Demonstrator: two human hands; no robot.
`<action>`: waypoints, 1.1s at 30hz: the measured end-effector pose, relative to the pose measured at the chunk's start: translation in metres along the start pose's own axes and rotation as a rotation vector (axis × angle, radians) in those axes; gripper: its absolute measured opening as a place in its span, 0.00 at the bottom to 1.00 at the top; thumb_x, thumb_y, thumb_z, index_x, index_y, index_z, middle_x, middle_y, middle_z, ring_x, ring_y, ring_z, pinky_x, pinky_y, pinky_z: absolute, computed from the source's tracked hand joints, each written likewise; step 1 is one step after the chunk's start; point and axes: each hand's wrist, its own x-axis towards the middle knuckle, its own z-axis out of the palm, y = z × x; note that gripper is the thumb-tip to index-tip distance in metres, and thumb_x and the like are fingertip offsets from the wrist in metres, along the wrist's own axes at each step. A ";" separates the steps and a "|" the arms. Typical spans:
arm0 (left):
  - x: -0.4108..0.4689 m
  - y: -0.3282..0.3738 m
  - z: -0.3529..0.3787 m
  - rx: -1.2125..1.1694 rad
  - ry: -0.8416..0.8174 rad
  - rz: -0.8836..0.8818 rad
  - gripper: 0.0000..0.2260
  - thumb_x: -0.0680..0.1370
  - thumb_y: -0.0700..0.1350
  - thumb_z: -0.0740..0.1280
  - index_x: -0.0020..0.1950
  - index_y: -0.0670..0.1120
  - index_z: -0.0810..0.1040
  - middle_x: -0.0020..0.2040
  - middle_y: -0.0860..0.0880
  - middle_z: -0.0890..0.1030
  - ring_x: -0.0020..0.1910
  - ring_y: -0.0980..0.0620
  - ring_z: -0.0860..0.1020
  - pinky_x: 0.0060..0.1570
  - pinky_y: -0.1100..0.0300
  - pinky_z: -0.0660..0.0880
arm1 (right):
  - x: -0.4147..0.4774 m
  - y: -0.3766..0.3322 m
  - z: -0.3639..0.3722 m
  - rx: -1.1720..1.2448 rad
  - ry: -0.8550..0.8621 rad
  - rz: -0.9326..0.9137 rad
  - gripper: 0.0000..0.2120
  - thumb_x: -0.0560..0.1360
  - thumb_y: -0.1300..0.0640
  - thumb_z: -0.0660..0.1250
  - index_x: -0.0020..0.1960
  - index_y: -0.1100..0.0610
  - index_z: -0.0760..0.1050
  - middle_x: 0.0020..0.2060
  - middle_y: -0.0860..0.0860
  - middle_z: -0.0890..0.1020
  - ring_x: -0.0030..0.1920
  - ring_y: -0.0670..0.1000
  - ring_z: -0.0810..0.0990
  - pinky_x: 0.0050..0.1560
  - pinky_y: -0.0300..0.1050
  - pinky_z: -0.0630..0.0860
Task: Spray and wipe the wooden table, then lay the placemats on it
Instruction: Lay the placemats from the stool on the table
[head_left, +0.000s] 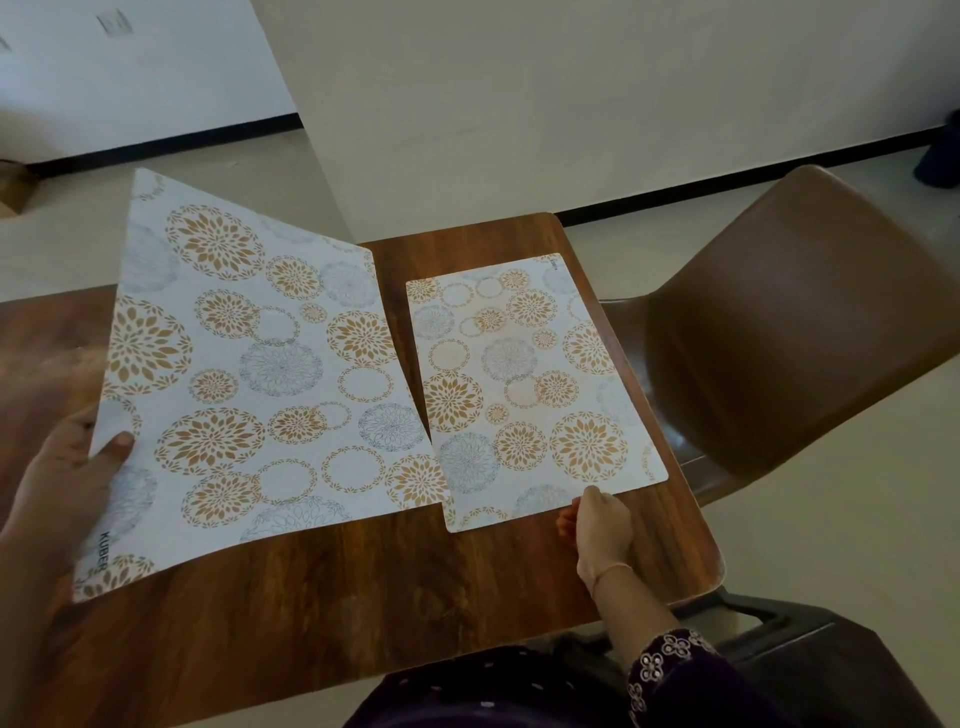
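Dark brown wood-grain tabletop (363, 597) carries both mats. No spray bottle or cloth in view, so I'd judge this is the laying stage. Brown moulded plastic chair (789, 322) stands off the tabletop's right end, clear of the mats. Left placemat (244, 374), a thin white rectangular sheet printed with gold and grey flower circles, is not down yet. Its far end is tilted up off the wood, and its right edge runs just beside the other mat, maybe lapping that mat's near-left corner; can't tell overlap from perspective. Right placemat (530, 384), same print, lies flat near the tabletop's right end, long side running away from the person. Left hand (57, 493) holds the left placemat by its left edge, thumb on top, other fingers hidden under the sheet. Right hand (602, 525) sits at the right placemat's near edge, fingers (565, 522) curled and touching it; pinch or plain nudge, can't tell. Risks: the left placemat looks floppy and is held from one edge only, so it may sag, land skewed, or ride onto the right placemat. A tug from the right hand could slide the right placemat toward the rounded tabletop corner and leave it overhanging. Suggest lowering the far end slowly with a gap between the mats.
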 end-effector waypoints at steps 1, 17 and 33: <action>0.008 -0.013 0.000 0.006 -0.018 0.002 0.20 0.73 0.64 0.64 0.63 0.59 0.73 0.59 0.51 0.79 0.57 0.44 0.78 0.57 0.41 0.73 | -0.001 0.001 0.002 -0.112 0.009 -0.166 0.13 0.81 0.55 0.57 0.42 0.59 0.74 0.36 0.57 0.79 0.34 0.51 0.77 0.33 0.41 0.72; -0.075 0.088 0.013 0.033 -0.029 -0.062 0.11 0.80 0.43 0.62 0.62 0.50 0.72 0.49 0.50 0.81 0.39 0.53 0.81 0.32 0.61 0.78 | 0.060 -0.011 0.046 -1.577 -0.351 -0.850 0.36 0.76 0.31 0.40 0.76 0.47 0.30 0.74 0.57 0.29 0.74 0.62 0.31 0.69 0.67 0.33; -0.112 0.080 -0.005 -0.063 0.045 -0.080 0.10 0.80 0.44 0.63 0.57 0.59 0.72 0.45 0.53 0.83 0.33 0.54 0.84 0.30 0.59 0.79 | 0.058 -0.021 0.045 -1.615 -0.500 -0.687 0.37 0.76 0.30 0.42 0.76 0.45 0.30 0.73 0.55 0.26 0.73 0.60 0.27 0.69 0.69 0.32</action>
